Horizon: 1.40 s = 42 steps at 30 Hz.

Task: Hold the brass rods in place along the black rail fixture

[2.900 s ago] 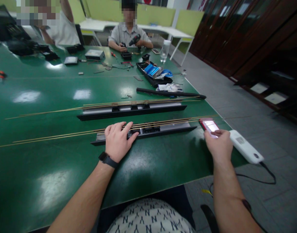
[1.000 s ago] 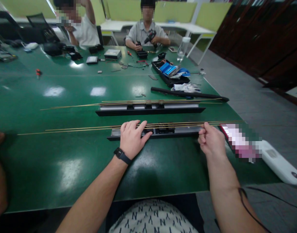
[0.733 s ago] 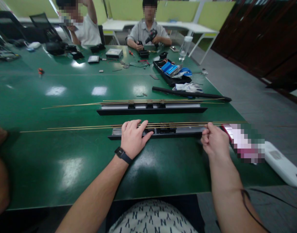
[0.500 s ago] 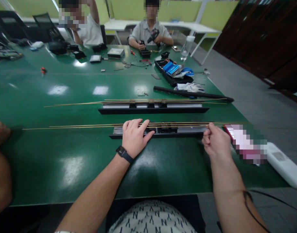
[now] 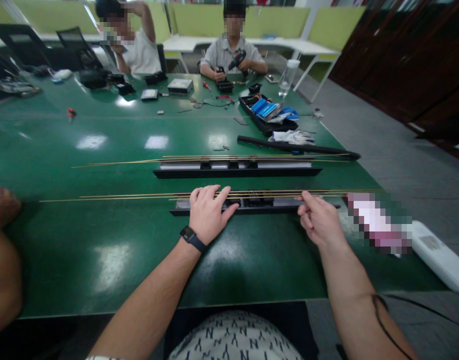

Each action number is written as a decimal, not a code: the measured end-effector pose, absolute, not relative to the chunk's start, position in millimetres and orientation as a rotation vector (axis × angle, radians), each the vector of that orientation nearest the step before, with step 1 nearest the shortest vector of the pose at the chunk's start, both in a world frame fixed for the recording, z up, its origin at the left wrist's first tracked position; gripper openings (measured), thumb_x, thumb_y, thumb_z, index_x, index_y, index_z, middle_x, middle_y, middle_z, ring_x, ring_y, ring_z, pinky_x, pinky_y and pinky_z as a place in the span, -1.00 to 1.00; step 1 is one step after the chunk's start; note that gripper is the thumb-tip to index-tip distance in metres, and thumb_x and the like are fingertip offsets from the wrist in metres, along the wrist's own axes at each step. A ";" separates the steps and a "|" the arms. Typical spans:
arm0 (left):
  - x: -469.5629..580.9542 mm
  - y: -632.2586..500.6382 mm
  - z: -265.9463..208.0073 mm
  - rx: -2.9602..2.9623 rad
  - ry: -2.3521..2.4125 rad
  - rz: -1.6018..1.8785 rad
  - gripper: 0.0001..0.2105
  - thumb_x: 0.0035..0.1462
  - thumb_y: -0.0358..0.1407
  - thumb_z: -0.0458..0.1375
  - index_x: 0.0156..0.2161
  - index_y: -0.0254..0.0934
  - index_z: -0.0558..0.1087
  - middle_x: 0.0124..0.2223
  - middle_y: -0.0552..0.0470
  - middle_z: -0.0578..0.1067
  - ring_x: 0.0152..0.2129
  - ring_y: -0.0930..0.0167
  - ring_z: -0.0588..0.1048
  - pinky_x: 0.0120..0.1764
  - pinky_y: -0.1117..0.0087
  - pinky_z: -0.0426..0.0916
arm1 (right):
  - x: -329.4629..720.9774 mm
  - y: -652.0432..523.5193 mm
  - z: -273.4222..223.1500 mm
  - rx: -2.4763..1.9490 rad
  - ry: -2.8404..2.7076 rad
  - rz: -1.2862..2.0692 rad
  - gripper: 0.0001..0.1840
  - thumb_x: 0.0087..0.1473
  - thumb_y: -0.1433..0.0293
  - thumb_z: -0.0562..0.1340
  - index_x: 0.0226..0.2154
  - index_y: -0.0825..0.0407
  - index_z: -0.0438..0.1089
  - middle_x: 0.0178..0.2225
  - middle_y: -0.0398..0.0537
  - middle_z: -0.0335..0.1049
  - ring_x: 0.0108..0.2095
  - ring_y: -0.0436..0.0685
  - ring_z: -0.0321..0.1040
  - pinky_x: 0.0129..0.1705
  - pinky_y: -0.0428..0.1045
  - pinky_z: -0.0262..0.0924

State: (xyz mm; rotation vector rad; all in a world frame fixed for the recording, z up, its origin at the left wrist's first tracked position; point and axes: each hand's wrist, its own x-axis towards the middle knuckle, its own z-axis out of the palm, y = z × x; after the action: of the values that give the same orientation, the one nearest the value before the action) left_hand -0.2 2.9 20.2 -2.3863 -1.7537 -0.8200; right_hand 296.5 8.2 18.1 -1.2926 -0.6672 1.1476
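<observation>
My left hand (image 5: 210, 214), fingers spread, lies over several thin golden rods (image 5: 162, 195) and the black channel-shaped strip (image 5: 282, 210) beneath them. A dark watch (image 5: 192, 237) is on that wrist. Black blocks (image 5: 257, 200) sit inside the strip, partly covered by the rods. Farther along the same rods, my right hand (image 5: 321, 220) is closed, thumb and forefinger pinched together by the strip's right part. A small tip shows at those fingertips; I cannot make out what it belongs to.
A second black strip (image 5: 237, 173) with golden rods lies parallel behind. Beyond it are a long black bar (image 5: 259, 142), white gloves (image 5: 291, 137) and a black tray (image 5: 248, 109). A white device (image 5: 435, 252) lies right. A co-worker opposite holds a power drill (image 5: 237, 59); another person's arm (image 5: 4, 270) rests left.
My right hand has shifted left along the rods, its fingers still pinched. My left hand stays in place on the rods and strip.
</observation>
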 end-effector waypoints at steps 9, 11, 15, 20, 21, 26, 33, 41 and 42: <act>-0.3 3.2 21.1 -2.380 -1.745 -0.818 -0.59 0.33 0.00 0.18 0.17 -0.11 0.49 0.15 -0.15 0.53 0.11 0.14 0.45 0.19 0.01 0.16 | 303.4 6.2 19.7 -1.316 -0.577 1.024 -0.74 0.09 0.22 0.42 -0.37 0.06 0.45 -0.67 -0.22 0.34 -0.85 -0.13 -0.03 -0.86 -0.21 -0.19; -0.5 3.1 21.4 -2.380 -1.740 -0.820 -0.59 0.33 0.00 0.18 0.17 -0.11 0.49 0.15 -0.15 0.53 0.11 0.13 0.45 0.19 0.00 0.15 | 302.6 5.2 19.2 -1.285 -0.609 1.066 -0.72 0.06 0.21 0.45 -0.35 0.07 0.47 -0.67 -0.23 0.34 -0.84 -0.14 -0.03 -0.86 -0.21 -0.18; -1.0 3.1 21.5 -2.380 -1.730 -0.812 -0.59 0.33 -0.01 0.18 0.17 -0.13 0.49 0.15 -0.15 0.53 0.12 0.13 0.45 0.19 -0.01 0.15 | 298.5 5.0 18.6 -1.254 -0.671 1.210 -0.60 -0.03 0.15 0.52 -0.31 0.11 0.50 -0.68 -0.23 0.33 -0.85 -0.15 -0.04 -0.85 -0.22 -0.20; -1.4 4.1 19.1 -2.378 -1.737 -0.815 -0.58 0.31 0.01 0.19 0.17 -0.10 0.49 0.16 -0.14 0.53 0.12 0.14 0.45 0.19 0.00 0.15 | 296.8 6.4 18.5 -1.280 -0.652 1.198 -0.57 -0.06 0.10 0.53 -0.36 0.10 0.49 -0.69 -0.20 0.35 -0.86 -0.15 -0.04 -0.86 -0.22 -0.21; -1.4 4.3 18.6 -2.378 -1.737 -0.816 -0.58 0.31 0.01 0.19 0.18 -0.10 0.48 0.16 -0.14 0.53 0.12 0.14 0.45 0.19 0.00 0.16 | 297.5 6.5 18.5 -1.286 -0.634 1.161 -0.58 -0.05 0.10 0.53 -0.39 0.09 0.48 -0.69 -0.20 0.35 -0.87 -0.15 -0.04 -0.86 -0.21 -0.21; -1.6 4.6 17.7 -2.376 -1.730 -0.825 -0.58 0.31 0.01 0.19 0.18 -0.10 0.49 0.15 -0.15 0.54 0.10 0.13 0.46 0.18 0.00 0.17 | 300.8 5.3 17.8 -1.287 -0.547 1.049 -0.66 0.02 0.15 0.47 -0.38 0.06 0.46 -0.69 -0.22 0.34 -0.86 -0.13 -0.04 -0.87 -0.20 -0.18; -1.3 4.0 18.9 -2.367 -1.724 -0.843 -0.59 0.31 -0.01 0.20 0.17 -0.11 0.49 0.14 -0.15 0.54 0.11 0.12 0.46 0.18 -0.01 0.16 | 298.9 4.0 15.0 -1.262 -0.603 1.055 -0.61 -0.02 0.13 0.51 -0.35 0.06 0.46 -0.70 -0.25 0.31 -0.85 -0.14 -0.04 -0.86 -0.21 -0.18; -1.0 3.5 20.0 -2.362 -1.731 -0.847 -0.59 0.31 0.01 0.19 0.15 -0.12 0.51 0.14 -0.14 0.55 0.10 0.12 0.47 0.17 -0.01 0.17 | 290.5 3.7 12.9 -1.257 -0.687 1.224 -0.51 -0.03 0.05 0.52 -0.28 0.12 0.51 -0.69 -0.20 0.35 -0.85 -0.15 -0.04 -0.83 -0.21 -0.21; -1.0 3.5 19.7 -2.363 -1.731 -0.847 -0.59 0.32 0.01 0.19 0.15 -0.12 0.51 0.14 -0.14 0.55 0.10 0.12 0.47 0.17 -0.01 0.17 | 290.7 3.8 12.7 -1.261 -0.681 1.219 -0.52 -0.02 0.05 0.51 -0.29 0.11 0.51 -0.69 -0.19 0.35 -0.85 -0.15 -0.04 -0.83 -0.21 -0.21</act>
State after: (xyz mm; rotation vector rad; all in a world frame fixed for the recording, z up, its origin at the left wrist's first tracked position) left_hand -1.0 3.5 19.7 -2.3634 -1.7310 -0.8472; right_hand 290.7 3.8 12.7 -1.2611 -0.6807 1.2186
